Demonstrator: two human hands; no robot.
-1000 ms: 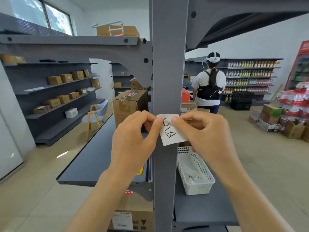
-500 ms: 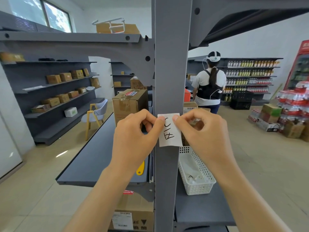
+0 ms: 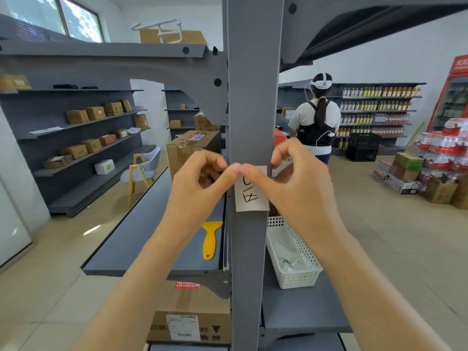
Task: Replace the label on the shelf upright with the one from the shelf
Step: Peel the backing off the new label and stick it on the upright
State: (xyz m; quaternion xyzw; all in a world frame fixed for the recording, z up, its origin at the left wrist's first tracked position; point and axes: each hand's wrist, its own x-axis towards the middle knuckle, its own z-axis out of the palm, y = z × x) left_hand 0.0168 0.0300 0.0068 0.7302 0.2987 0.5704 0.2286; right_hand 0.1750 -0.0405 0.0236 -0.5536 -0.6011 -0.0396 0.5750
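A white paper label (image 3: pixel 252 198) with black handwritten marks lies flat and square on the front of the grey shelf upright (image 3: pixel 253 97), at about chest height. My left hand (image 3: pixel 200 188) comes in from the left, fingers curled, its thumb tip pressing the label's top left corner. My right hand (image 3: pixel 296 188) comes in from the right; its thumb lies across the label's upper part and its forefinger curls at the upright's right edge. The two thumb tips touch at the label's top edge. The upper part of the writing is hidden under my right thumb.
A yellow scraper (image 3: pixel 211 239) lies on the grey shelf (image 3: pixel 141 239) left of the upright, behind it a cardboard box (image 3: pixel 187 150). A white perforated basket (image 3: pixel 298 257) stands on the right shelf. Another box (image 3: pixel 190 315) sits below. A person (image 3: pixel 316 122) stands farther back.
The label was tilted and pinched between both hands off the upright's right edge; it has moved left and straightened onto the upright's face. Both thumbs have come together at its top.
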